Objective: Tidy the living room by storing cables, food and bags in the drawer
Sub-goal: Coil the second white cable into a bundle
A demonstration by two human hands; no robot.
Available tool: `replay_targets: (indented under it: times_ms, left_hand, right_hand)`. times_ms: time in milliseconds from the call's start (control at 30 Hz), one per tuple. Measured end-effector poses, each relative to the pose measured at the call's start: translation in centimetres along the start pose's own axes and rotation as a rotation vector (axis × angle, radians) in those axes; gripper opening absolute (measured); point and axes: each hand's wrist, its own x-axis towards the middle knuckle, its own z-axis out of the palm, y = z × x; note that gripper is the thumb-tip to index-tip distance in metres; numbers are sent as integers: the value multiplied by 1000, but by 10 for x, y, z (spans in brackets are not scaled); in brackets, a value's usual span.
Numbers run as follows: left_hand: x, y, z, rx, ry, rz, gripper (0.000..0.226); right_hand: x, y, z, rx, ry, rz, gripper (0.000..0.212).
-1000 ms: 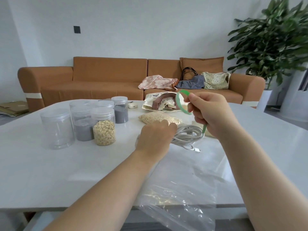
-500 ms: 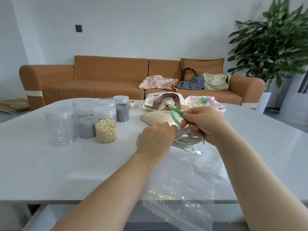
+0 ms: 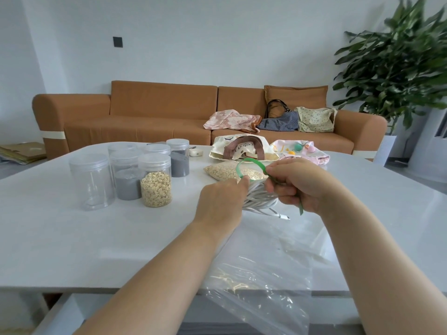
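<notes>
Cable coil [image 3: 260,197] sits mid-frame just above the desk [image 3: 72,238], left grip [image 3: 221,201] wrapped round it, right grip [image 3: 295,184] pinching green strap [image 3: 238,169] arched above; probably light, floppy, springy, so grab across all loops.

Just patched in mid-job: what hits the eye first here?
At the middle of the table, the left hand holds a coiled white cable while the right hand pinches a green tie looped above it. Left of them stands a cluster of clear jars, one with oats; behind, an orange sofa carries three bags.
</notes>
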Motion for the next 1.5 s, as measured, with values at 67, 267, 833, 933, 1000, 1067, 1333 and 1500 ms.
replay_targets:
  times_ms: [67,267,833,933,1000,1067,1333,1500]
  left_hand:
    - [1,0,3,-19,-42,-16,67]
    - [1,-4,11,-82,20,-136,48]
    - [0,-7,5,-83,-35,-29,30]
    - [0,-5,3,-68,-45,18,33]
    - [0,-3,2,-60,-59,39,33]
    - [0,-2,0,-68,-69,51,32]
    - [-2,2,3,-123,-30,53,57]
    - [2,0,16,-151,-55,-11,79]
  right_hand:
    - [-1,-2,-1,-23,21,3,26]
    - [-3,1,-1,-166,-54,60,21]
    - [-8,0,1,-475,-172,141,16]
    - [-8,0,6,-418,-168,130,15]
    - [-5,2,9,-367,-101,98,23]
    - [-3,5,11,-335,-20,56,32]
    - [5,10,6,-149,150,77,28]
    - [4,9,7,-102,68,172,24]
